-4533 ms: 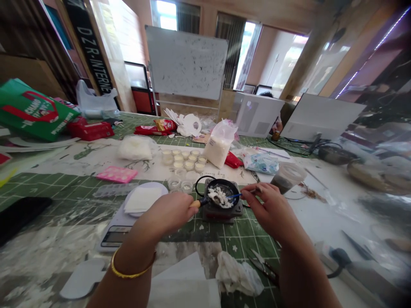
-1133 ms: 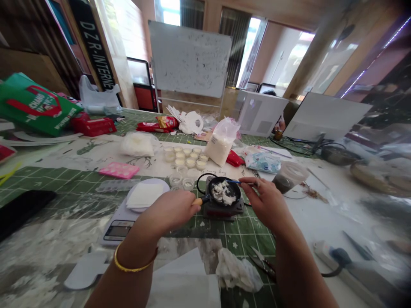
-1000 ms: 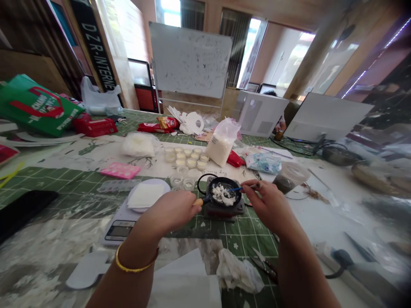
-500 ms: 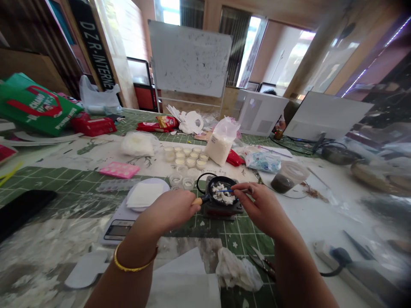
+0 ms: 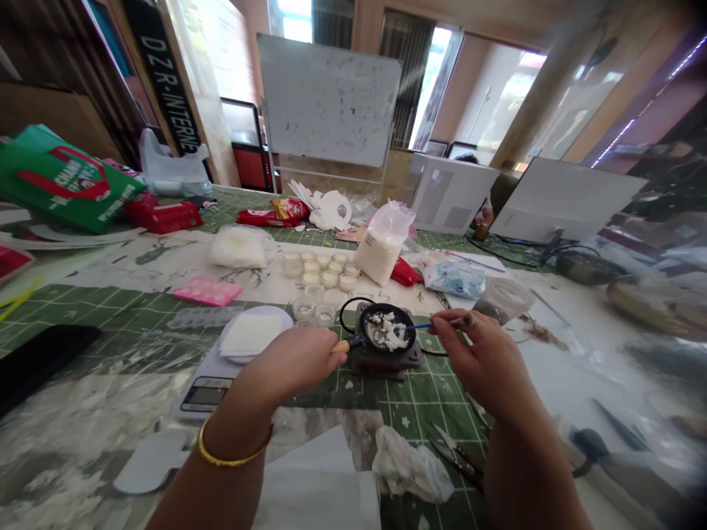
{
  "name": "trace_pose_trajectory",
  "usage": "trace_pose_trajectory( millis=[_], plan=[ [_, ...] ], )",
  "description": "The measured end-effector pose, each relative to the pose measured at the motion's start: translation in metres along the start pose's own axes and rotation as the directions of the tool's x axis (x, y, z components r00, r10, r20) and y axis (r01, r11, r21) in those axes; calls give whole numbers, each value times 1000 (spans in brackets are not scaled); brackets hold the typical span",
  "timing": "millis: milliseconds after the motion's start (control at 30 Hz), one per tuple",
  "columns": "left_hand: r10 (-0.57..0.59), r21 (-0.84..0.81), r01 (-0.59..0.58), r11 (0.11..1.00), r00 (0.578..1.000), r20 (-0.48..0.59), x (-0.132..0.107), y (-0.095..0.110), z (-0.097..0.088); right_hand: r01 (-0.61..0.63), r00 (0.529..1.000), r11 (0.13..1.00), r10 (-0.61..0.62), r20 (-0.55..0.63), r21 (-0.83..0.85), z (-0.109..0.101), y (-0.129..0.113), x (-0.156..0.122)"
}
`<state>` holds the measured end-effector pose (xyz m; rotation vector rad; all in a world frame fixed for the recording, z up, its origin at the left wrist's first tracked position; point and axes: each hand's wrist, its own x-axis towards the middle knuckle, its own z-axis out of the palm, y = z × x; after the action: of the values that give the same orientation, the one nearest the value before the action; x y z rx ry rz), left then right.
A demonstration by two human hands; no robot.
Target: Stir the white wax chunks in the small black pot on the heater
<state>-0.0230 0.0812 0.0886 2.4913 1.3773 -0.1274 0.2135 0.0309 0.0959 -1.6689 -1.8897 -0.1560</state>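
My left hand (image 5: pixel 306 359) is closed around the wooden handle (image 5: pixel 342 346) of a small black frying pan (image 5: pixel 412 337). The pan sits on a small hot plate (image 5: pixel 381 362) and holds broken white chunks (image 5: pixel 389 333), perhaps wax. To the right of the pan, my right hand (image 5: pixel 478 353) pinches a thin blue stick (image 5: pixel 423 325), a brush or stirrer by its look. The stick's far tip reaches over the pan's right side, by the white chunks.
Left of the pan, a kitchen scale (image 5: pixel 202 394) carries white sheets (image 5: pixel 251 335). Behind stand several small filled cups (image 5: pixel 330 278) and a bag of white pellets (image 5: pixel 381 246). Scissors (image 5: pixel 456 456) and a crumpled tissue (image 5: pixel 406 464) lie in front. A cloudy plastic cup (image 5: pixel 505 298) is at right.
My right hand has moved right with the blue stick, drawing it from the pan's middle toward its right rim. The white chunks lie differently. My left hand keeps its hold.
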Motion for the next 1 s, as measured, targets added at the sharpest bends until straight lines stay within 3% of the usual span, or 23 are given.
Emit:
trace_pose_trajectory(
  millis=[133, 333, 500, 633, 800, 1000],
  plan=[
    [-2, 1, 2, 1000, 1000, -3, -1, 1, -1, 53, 992, 997, -58, 114, 47, 0, -4, -2],
    [11, 3, -11, 1000, 1000, -11, 0, 1, 1, 57, 992, 992, -69, 102, 115, 3, -8, -3],
    [8, 7, -8, 1000, 1000, -7, 0, 0, 0, 42, 980, 988, -70, 185, 148, 7, -9, 0],
    [12, -9, -13, 1000, 1000, -14, -1, 1, 0, -12, 993, 988, -6, 120, 155, 10, -8, 1],
    [-16, -13, 16, 1000, 1000, -12, -2, 2, -1, 28, 986, 995, -43, 158, 99, 11, -6, 2],
    [1, 0, -1, 1000, 1000, -11, -1, 1, 0, 11, 997, 991, -22, 80, 137, 12, -2, 4]
  ],
)
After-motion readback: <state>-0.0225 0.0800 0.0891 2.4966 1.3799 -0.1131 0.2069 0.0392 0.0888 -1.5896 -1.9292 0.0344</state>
